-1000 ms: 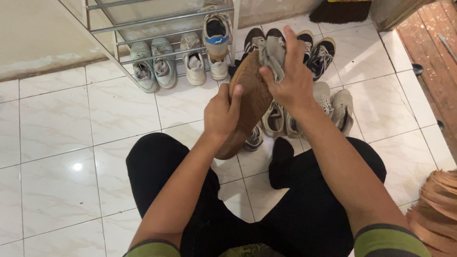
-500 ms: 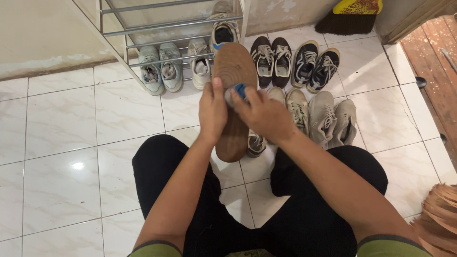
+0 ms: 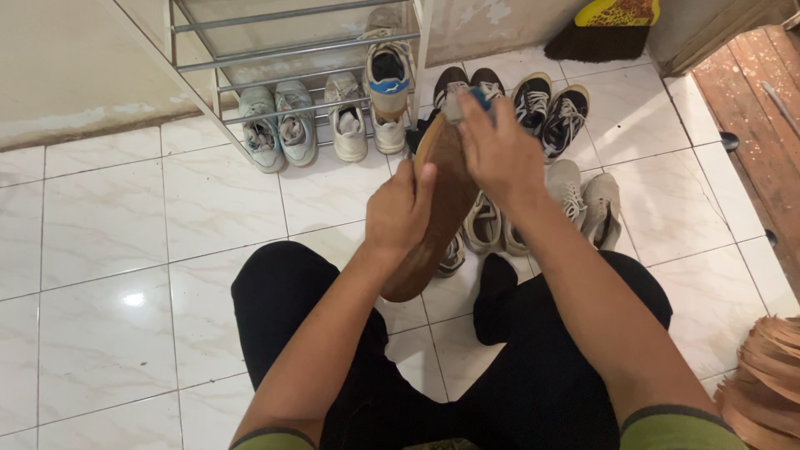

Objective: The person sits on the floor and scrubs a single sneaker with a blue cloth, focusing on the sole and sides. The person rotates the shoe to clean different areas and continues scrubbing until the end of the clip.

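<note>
My left hand (image 3: 398, 212) grips a shoe by its side, the brown rubber sole (image 3: 442, 200) turned up toward me and tilted with the toe pointing away. My right hand (image 3: 500, 150) presses a small grey cloth with a blue patch (image 3: 460, 104) against the sole near the toe. Most of the cloth is hidden under my fingers. I sit on the floor with my legs in black trousers (image 3: 292, 308) spread apart.
A metal shoe rack (image 3: 292, 50) stands ahead with pale sneakers (image 3: 279, 125) under it. Black sneakers (image 3: 550, 104) and grey sneakers (image 3: 583, 196) lie in rows on the white tiled floor (image 3: 108, 233). A broom head (image 3: 604, 33) and wooden planks (image 3: 750, 92) are far right.
My right hand has slid the cloth from the middle of the sole up to the toe end. The shoe has tilted to the right.
</note>
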